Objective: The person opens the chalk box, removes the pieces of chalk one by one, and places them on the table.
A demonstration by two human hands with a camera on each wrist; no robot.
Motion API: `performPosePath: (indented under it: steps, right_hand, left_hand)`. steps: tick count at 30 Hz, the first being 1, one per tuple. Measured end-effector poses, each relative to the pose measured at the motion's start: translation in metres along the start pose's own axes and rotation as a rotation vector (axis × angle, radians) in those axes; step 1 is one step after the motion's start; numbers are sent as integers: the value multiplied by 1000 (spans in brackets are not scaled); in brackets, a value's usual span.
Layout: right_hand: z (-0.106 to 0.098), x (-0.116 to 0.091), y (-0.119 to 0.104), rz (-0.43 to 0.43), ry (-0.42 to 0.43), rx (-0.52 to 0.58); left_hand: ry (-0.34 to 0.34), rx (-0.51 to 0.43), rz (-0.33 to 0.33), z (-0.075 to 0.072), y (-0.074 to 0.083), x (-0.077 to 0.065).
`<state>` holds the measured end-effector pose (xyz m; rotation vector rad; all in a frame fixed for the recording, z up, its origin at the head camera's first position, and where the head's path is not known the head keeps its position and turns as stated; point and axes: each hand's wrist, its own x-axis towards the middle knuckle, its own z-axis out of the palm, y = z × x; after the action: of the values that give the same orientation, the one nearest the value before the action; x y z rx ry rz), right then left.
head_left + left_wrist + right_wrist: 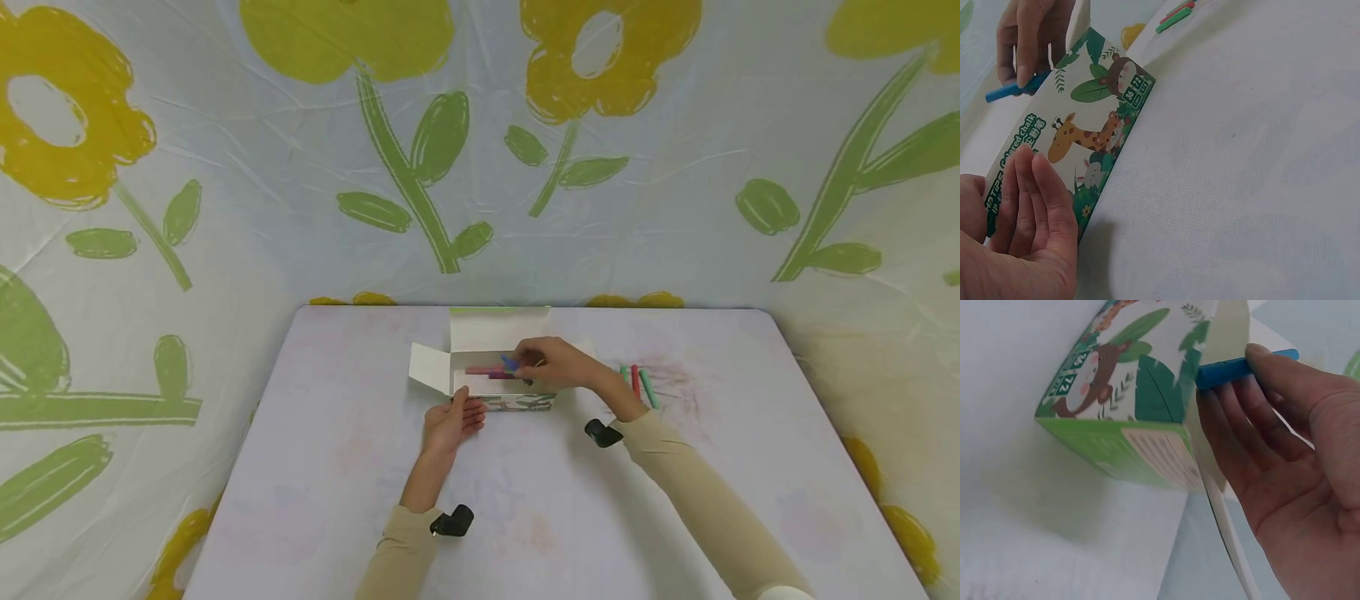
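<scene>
An open chalk box (517,403) printed with animals and leaves stands at the table's middle back, its lid and side flaps folded out. My left hand (448,423) holds its front wall at the left end, thumb at the top edge and fingers flat along the printed front (1097,131). Above the opening, my right hand (555,364) pinches a blue chalk stick (1229,370) between thumb and fingers. Inside the box lie a pink chalk stick (480,370) and a purple one (498,376). The box's far right inside is hidden behind my right hand.
To the right of the box, a red chalk stick (636,381) and green chalk sticks (648,389) lie on the white table (315,467), partly behind my right forearm. Reddish smudges mark the surface there. A flower-printed cloth (300,167) hangs behind the table.
</scene>
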<state>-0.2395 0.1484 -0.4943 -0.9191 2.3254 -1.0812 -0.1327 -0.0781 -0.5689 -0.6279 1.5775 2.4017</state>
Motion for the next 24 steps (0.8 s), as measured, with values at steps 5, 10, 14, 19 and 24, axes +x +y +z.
performPosePath:
  steps: [5, 10, 14, 19, 24]
  right_hand:
    - [-14, -12, -2, -5, 78, 67]
    - [-28, -23, 2, 2, 144, 140]
    - [-38, -33, 5, 48, 183, 211]
    - [-49, -47, 10, 128, 222, 254]
    - [-58, -63, 14, 211, 275, 261]
  left_hand:
    - [22, 6, 0, 0, -1, 1]
    - [38, 8, 9, 1, -1, 0]
    - [41, 16, 10, 2, -1, 0]
    - [42, 21, 1, 1, -1, 2]
    - [37, 19, -7, 0, -1, 2]
